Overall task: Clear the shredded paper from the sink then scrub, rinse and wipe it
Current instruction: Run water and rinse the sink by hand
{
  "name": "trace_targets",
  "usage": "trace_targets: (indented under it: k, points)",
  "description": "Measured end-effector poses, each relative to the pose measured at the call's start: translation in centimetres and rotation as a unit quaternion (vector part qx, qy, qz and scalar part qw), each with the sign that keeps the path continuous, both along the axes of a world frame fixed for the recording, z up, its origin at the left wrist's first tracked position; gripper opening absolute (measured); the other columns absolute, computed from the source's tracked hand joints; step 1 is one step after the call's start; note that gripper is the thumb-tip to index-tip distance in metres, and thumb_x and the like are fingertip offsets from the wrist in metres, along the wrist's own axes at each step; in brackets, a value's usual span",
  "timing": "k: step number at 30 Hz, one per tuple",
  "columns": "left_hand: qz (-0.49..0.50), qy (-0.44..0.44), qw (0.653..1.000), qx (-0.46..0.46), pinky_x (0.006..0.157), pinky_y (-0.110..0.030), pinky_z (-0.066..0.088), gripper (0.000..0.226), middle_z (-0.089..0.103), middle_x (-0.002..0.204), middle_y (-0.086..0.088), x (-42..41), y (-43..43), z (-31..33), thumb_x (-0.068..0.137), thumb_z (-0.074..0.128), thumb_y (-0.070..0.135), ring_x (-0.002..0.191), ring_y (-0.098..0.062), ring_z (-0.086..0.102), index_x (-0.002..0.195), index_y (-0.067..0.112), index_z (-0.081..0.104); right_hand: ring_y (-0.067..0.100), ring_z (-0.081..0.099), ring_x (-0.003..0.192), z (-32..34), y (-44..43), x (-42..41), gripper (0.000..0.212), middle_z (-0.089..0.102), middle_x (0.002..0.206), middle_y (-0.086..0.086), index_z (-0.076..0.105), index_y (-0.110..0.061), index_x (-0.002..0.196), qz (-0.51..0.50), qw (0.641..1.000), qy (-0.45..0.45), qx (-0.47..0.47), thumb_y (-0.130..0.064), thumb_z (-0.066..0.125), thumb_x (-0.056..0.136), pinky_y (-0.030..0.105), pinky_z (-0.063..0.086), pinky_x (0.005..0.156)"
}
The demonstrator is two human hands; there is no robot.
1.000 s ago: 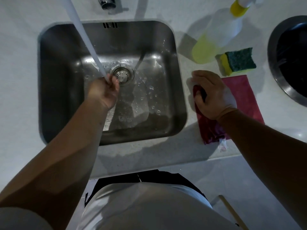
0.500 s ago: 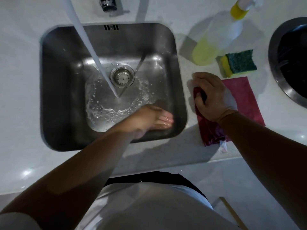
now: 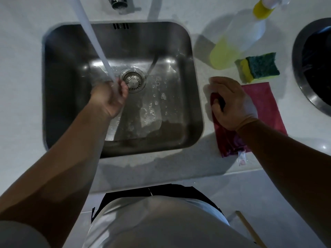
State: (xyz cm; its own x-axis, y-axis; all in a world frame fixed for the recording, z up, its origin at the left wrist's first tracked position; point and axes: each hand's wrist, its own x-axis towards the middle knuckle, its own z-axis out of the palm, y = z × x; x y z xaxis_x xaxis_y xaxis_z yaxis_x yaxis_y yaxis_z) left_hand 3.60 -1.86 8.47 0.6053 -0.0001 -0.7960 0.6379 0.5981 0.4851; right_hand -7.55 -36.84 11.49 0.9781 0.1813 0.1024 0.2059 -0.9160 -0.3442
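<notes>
The steel sink is wet, with bubbles and water on its floor and no paper showing. A white stream of water falls slantwise from the top onto my left hand, which is cupped under it beside the drain strainer, holding nothing. My right hand rests on the counter right of the sink, its fingers curled round the near edge of a dark red cloth.
A yellow and green sponge lies behind the cloth. A spray bottle of yellow liquid stands beside it. A dark round basin is at the far right. A tap base sits behind the sink. The white counter edge is near me.
My left hand went from the stream to the sink's near right floor and is back under the stream by the drain. My right hand stayed on the cloth.
</notes>
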Motion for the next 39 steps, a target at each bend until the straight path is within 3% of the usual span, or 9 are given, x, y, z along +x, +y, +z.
trace_targets:
  k: [4,9,11,17,23,28,32,35,39]
  points:
    - [-0.373,-0.066,0.903,0.201,0.053,-0.028,0.05,0.024,0.065,0.07,-0.009,-4.5,-3.4,1.3,0.098,0.049,-0.002,0.062,-0.02,0.061,0.085,0.002,0.068,0.028,0.05,0.132,0.1,0.0,-0.1,0.045,0.055,0.142,0.01,0.061,-0.006,0.131,0.002,1.0,-0.002,-0.002,-0.021,0.055,0.089,0.037,0.046,0.106]
    - [-0.679,-0.133,0.708,0.139,0.097,-0.037,0.057,0.023,0.079,0.098,-0.001,-9.8,-5.6,0.4,0.097,0.067,0.015,0.1,-0.022,0.073,0.084,0.024,0.083,0.029,0.049,0.132,0.1,-0.1,0.1,0.048,0.054,0.143,0.01,0.059,-0.006,0.134,-0.001,1.0,0.004,-0.008,-0.023,0.052,0.09,0.043,0.049,0.105]
    - [-0.662,-0.11,0.735,0.097,0.095,-0.036,0.057,0.026,0.079,0.1,-0.005,-9.6,-4.8,0.9,0.103,0.057,0.013,0.098,-0.021,0.073,0.092,0.017,0.081,0.029,0.049,0.132,0.0,-0.2,0.1,0.048,0.054,0.143,0.011,0.059,-0.005,0.134,0.001,1.0,0.003,-0.008,-0.022,0.053,0.089,0.043,0.048,0.106]
    - [-0.292,-0.019,0.952,0.096,0.086,-0.035,0.062,0.02,0.073,0.094,-0.016,-4.9,-0.7,0.3,0.102,0.054,0.011,0.087,-0.025,0.074,0.103,-0.001,0.07,0.028,0.048,0.134,-0.1,-0.3,0.1,0.049,0.053,0.145,0.009,0.058,-0.007,0.136,-0.001,1.0,0.008,-0.01,-0.023,0.053,0.09,0.041,0.047,0.107]
    - [-0.027,-0.011,0.999,-0.037,0.078,-0.024,0.061,0.02,0.067,0.084,-0.006,-0.5,1.8,-1.0,0.106,0.046,0.013,0.079,-0.016,0.068,0.106,0.002,0.064,0.028,0.048,0.133,-0.2,-0.1,0.1,0.048,0.054,0.144,0.01,0.059,-0.006,0.135,0.001,1.0,-0.001,-0.003,-0.022,0.054,0.09,0.038,0.045,0.109]
    - [-0.032,-0.006,0.999,-0.033,0.065,-0.019,0.057,0.021,0.062,0.081,-0.006,-0.2,1.3,0.0,0.106,0.044,0.005,0.067,-0.012,0.063,0.097,0.005,0.063,0.03,0.048,0.133,-0.3,-0.2,0.1,0.048,0.054,0.144,0.012,0.058,-0.004,0.135,0.003,1.0,-0.014,-0.005,-0.021,0.054,0.089,0.034,0.039,0.113]
    - [-0.226,-0.042,0.968,0.102,0.056,-0.023,0.054,0.016,0.064,0.077,-0.004,-3.2,0.6,0.5,0.102,0.052,0.005,0.064,-0.014,0.062,0.097,0.005,0.067,0.03,0.048,0.133,-0.4,-0.2,0.1,0.049,0.054,0.143,0.012,0.058,-0.004,0.136,-0.001,1.0,-0.01,-0.008,-0.021,0.055,0.089,0.033,0.04,0.111]
    - [-0.398,-0.099,0.897,0.166,0.06,-0.026,0.058,0.015,0.073,0.075,-0.009,-7.5,-1.0,0.6,0.097,0.058,-0.003,0.067,-0.021,0.068,0.091,-0.001,0.072,0.029,0.048,0.133,-0.4,-0.3,0.1,0.051,0.054,0.144,0.012,0.057,-0.004,0.137,-0.002,1.0,-0.007,-0.01,-0.022,0.054,0.089,0.034,0.04,0.111]
    - [-0.652,-0.156,0.72,0.181,0.09,-0.021,0.053,0.023,0.079,0.099,0.002,-10.5,-1.1,1.1,0.102,0.058,0.014,0.096,-0.009,0.072,0.097,0.014,0.08,0.029,0.048,0.134,-0.5,-0.3,0.1,0.052,0.054,0.144,0.012,0.057,-0.004,0.138,-0.002,1.0,-0.007,-0.013,-0.022,0.054,0.089,0.034,0.04,0.111]
